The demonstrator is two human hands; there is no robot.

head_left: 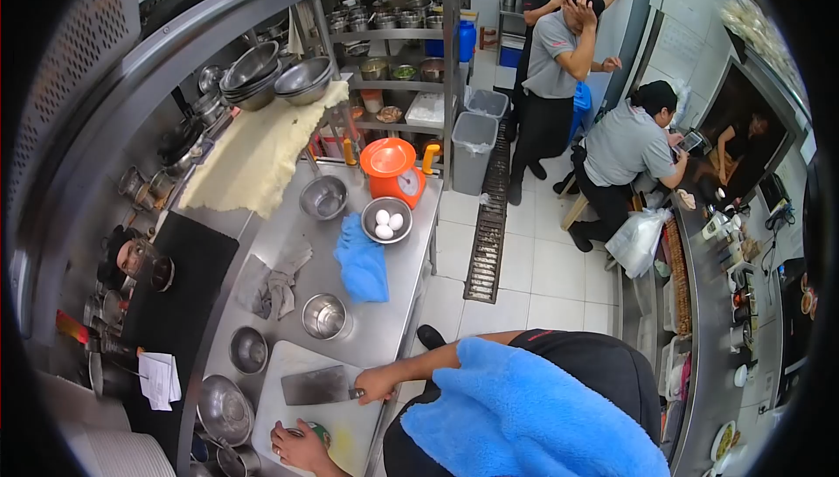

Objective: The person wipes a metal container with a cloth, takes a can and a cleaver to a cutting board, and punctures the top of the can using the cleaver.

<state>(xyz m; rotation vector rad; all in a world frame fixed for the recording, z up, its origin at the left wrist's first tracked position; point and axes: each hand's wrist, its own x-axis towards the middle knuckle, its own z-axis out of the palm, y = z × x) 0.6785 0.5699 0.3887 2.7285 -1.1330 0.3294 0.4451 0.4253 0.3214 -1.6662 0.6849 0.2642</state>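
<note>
My right hand point(376, 383) is closed around the handle of a cleaver point(316, 386). Its broad blade lies over a white cutting board point(288, 359) on the steel table. Lower on the same board, my left hand point(299, 447) is curled around a small round green-and-red item point(320, 432), which looks like a can and is partly hidden by the fingers. A yellowish smear marks the board beside it. Steel bowls stand close by: a small one point(249, 349), a larger one point(225, 410) and a shiny round container point(324, 316).
Farther along the table are a grey rag point(281, 285), a blue towel point(361, 258), a bowl of white eggs point(384, 230) and an orange scale point(392, 171). A drain grate point(486, 254) crosses the tiled floor. Several people stand or lean beyond, one at the right counter point(699, 320).
</note>
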